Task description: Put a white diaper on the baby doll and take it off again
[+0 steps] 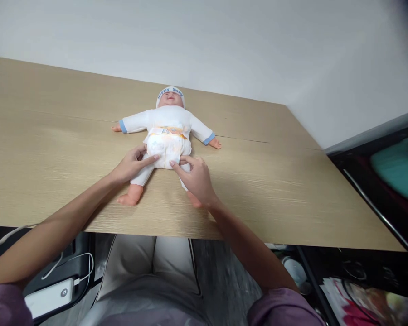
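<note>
A baby doll [165, 116] lies on its back on the wooden table, head toward the wall, arms spread, wearing a white suit with blue cuffs and a lettered white cap [170, 92]. Around its hips sits a white diaper [165, 147] with an orange printed band at the waist. My left hand [135, 162] pinches the diaper's edge at one leg opening, thumb on the front. At the other leg opening, my right hand [193, 174] holds the opposite edge between thumb and fingers. The right hand partly covers one of the doll's legs.
The table's front edge [149, 232] runs just above my lap. A white power bank [49, 298] with a cable lies below at the left. Dark shelving with assorted items [367, 294] stands at the lower right, and a white wall [204, 45] rises behind the table.
</note>
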A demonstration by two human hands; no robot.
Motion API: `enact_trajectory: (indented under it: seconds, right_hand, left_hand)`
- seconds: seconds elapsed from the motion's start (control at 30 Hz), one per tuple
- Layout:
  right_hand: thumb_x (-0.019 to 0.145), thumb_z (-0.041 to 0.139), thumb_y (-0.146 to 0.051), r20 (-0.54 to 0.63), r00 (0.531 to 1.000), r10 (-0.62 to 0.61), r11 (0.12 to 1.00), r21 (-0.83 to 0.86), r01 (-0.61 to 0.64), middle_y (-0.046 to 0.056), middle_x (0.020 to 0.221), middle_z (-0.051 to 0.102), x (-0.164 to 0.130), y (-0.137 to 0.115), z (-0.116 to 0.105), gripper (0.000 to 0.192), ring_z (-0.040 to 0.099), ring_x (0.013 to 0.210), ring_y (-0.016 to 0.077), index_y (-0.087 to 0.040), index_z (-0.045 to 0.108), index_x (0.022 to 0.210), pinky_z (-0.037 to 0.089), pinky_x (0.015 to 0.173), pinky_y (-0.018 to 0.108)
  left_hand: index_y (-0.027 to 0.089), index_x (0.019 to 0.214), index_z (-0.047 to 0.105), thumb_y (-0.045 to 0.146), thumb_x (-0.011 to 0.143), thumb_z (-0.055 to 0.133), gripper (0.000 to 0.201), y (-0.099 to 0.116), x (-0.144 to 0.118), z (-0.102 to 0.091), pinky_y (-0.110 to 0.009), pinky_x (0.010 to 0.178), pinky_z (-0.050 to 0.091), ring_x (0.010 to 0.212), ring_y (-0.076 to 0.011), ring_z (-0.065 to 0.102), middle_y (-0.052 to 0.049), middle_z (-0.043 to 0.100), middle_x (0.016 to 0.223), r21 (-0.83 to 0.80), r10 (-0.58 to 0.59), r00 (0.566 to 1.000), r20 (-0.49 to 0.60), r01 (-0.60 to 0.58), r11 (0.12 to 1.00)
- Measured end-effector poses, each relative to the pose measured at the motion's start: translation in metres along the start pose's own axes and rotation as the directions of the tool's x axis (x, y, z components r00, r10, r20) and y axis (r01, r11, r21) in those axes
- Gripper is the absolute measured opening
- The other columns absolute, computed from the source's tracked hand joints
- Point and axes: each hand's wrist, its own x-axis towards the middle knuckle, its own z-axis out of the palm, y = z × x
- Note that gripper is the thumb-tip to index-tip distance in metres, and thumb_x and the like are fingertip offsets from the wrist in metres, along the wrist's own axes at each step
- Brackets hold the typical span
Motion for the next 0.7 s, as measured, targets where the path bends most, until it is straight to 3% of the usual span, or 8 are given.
enact_trajectory:
  seconds: [0.2, 0.43, 0.57, 0.7]
  right_hand:
    - [0.102, 0.075, -0.060, -0.013, 0.998, 0.056, 0.992, 0.116, -0.054, 0.003, 0.092, 0.078, -0.001, 0.004, 0.001, 0.034, 0.069, 0.099, 0.0289, -0.028, 0.071, 0.092, 0.056, 0.093, 0.043]
    - [0.099, 0.085, -0.049, -0.172, 0.983, -0.058, 0.998, 0.012, 0.061, 0.010, 0.116, 0.070, 0.002, 0.014, -0.001, 0.025, 0.066, 0.119, 0.0319, -0.025, 0.079, 0.098, 0.052, 0.116, 0.055]
    - [0.099, 0.085, -0.048, -0.110, 0.993, -0.038, 0.997, 0.062, 0.045, 0.008, 0.112, 0.071, 0.003, 0.018, -0.005, 0.024, 0.068, 0.109, 0.0282, -0.024, 0.082, 0.100, 0.056, 0.110, 0.051]
    - [0.102, 0.079, -0.048, -0.016, 0.999, -0.041, 0.992, 0.119, 0.042, 0.009, 0.117, 0.072, -0.008, 0.021, -0.021, 0.028, 0.066, 0.093, 0.0228, -0.025, 0.087, 0.114, 0.061, 0.095, 0.044]
  left_hand:
    - [0.020, 0.121, 0.079, 0.061, 0.097, 0.087, 0.049, -0.007, 0.002, 0.001, -0.043, 0.099, 0.061, 0.116, -0.0297, 0.077, -0.012, 0.083, 0.126, -0.102, -0.028, 0.999, -0.029, 0.025, 0.994]
    - [0.019, 0.112, 0.080, 0.062, 0.089, 0.094, 0.051, -0.006, 0.002, 0.006, -0.039, 0.092, 0.060, 0.106, -0.0262, 0.078, -0.010, 0.085, 0.118, -0.206, -0.063, 0.995, -0.080, 0.045, 0.978]
    - [0.019, 0.098, 0.080, 0.066, 0.082, 0.098, 0.054, -0.003, 0.000, 0.007, -0.036, 0.080, 0.057, 0.092, -0.0237, 0.075, -0.008, 0.084, 0.104, -0.121, -0.060, 0.986, -0.153, 0.041, 0.992]
    - [0.020, 0.111, 0.083, 0.066, 0.080, 0.100, 0.058, 0.002, -0.007, -0.007, -0.040, 0.088, 0.061, 0.103, -0.0280, 0.078, -0.011, 0.086, 0.113, -0.123, -0.065, 0.993, -0.098, 0.053, 0.991]
